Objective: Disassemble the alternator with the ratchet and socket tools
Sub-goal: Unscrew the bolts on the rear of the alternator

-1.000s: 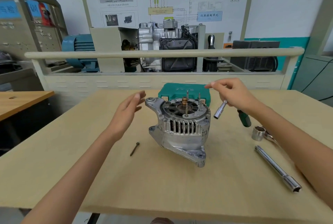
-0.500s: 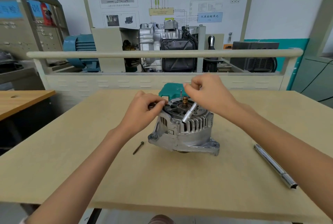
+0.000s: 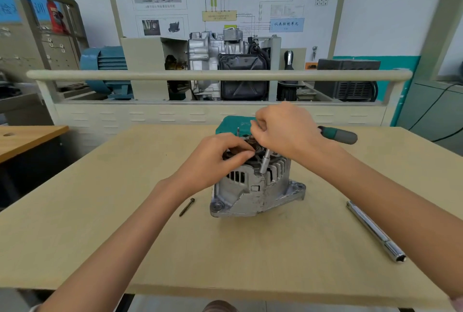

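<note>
1. I see the ribbed silver alternator (image 3: 253,186) mid-table, shaft end up.
2. My left hand (image 3: 213,161) grips its top rim.
3. My right hand (image 3: 285,131) pinches the slim chrome socket (image 3: 264,162), long axis tilted, lower end toward the near edge.

The silver alternator (image 3: 253,186) stood on my table, a small socket (image 3: 264,165) slanting against its finned top.

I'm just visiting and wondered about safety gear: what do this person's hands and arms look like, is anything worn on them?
Both the left hand and the right hand are bare: no gloves, and no rings or watch that I can see. Both forearms are uncovered up to the frame edge, with no sleeves on them. A sliver of pale fabric shows at each lower corner, possibly clothing.
</note>
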Available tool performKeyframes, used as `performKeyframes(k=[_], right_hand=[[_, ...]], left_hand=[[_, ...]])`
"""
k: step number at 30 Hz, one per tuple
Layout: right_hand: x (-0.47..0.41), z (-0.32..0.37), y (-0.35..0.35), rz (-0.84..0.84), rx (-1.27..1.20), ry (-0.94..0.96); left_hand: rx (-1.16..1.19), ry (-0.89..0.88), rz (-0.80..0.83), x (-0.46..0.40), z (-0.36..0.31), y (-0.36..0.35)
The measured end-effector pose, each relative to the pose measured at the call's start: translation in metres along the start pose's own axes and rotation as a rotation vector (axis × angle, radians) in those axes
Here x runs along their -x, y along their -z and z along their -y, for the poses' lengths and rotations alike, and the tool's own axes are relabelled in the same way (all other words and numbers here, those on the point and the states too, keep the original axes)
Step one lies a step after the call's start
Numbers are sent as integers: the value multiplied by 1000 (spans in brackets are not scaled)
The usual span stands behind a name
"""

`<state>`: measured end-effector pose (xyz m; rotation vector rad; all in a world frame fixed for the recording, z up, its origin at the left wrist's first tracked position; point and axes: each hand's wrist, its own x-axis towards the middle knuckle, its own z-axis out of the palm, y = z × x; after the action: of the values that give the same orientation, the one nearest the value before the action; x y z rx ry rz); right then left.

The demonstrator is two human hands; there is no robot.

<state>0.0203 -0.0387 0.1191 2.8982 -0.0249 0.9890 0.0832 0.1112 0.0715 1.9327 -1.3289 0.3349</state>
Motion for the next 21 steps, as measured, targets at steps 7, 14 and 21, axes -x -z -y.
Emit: performKeyframes(k=[7, 14, 21], right_hand=[[-1, 13, 9, -16, 189, 268], [-1, 2, 6, -7, 165, 236], [2, 0, 4, -21, 94, 302]], left_hand=[[122, 80, 201, -7, -10, 6], [120, 85, 244, -11, -14, 7], [130, 70, 280, -11, -14, 7]])
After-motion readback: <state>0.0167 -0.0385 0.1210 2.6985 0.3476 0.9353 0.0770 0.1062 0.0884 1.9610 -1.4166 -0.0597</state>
